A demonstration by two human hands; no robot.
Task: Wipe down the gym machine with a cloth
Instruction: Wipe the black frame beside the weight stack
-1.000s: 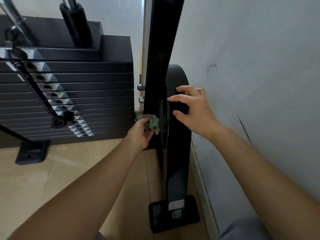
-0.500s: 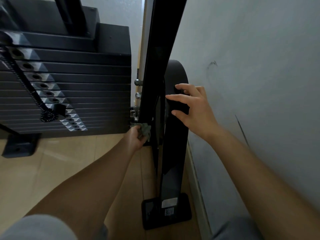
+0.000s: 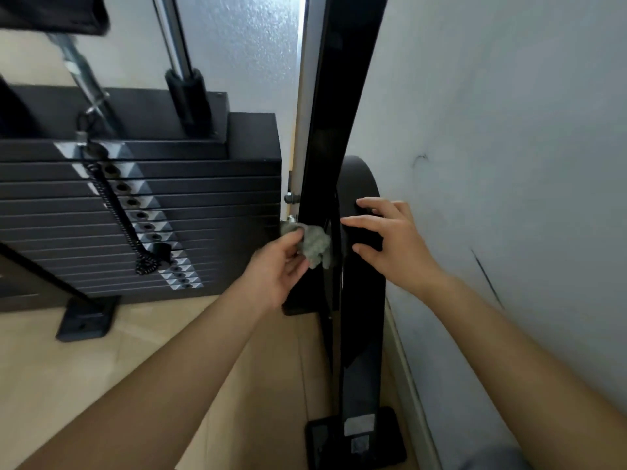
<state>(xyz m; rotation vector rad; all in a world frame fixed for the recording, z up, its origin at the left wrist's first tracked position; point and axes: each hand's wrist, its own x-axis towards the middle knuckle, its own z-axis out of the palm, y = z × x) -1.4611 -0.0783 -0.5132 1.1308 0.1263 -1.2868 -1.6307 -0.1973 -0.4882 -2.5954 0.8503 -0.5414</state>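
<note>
The gym machine's glossy black upright post point(image 3: 334, 106) rises through the middle of the view, with a curved black frame piece point(image 3: 361, 300) just right of it running down to a foot plate point(image 3: 356, 439). My left hand point(image 3: 276, 269) grips a crumpled grey-green cloth point(image 3: 314, 244) and holds it against the left side of the post, near two bolts point(image 3: 291, 198). My right hand point(image 3: 393, 242) holds the curved frame piece, fingers and thumb wrapped round its edge.
A black weight stack point(image 3: 203, 205) with a coiled selector-pin cord point(image 3: 117, 215) stands at left on the pale wood floor point(image 3: 135, 354). A black base foot point(image 3: 84, 320) sits in front of it. A grey wall point(image 3: 509, 164) runs close along the right.
My left hand has moved the cloth up the post from its lowest spot half a second ago. The view has tilted upward. My right hand has kept its hold.
</note>
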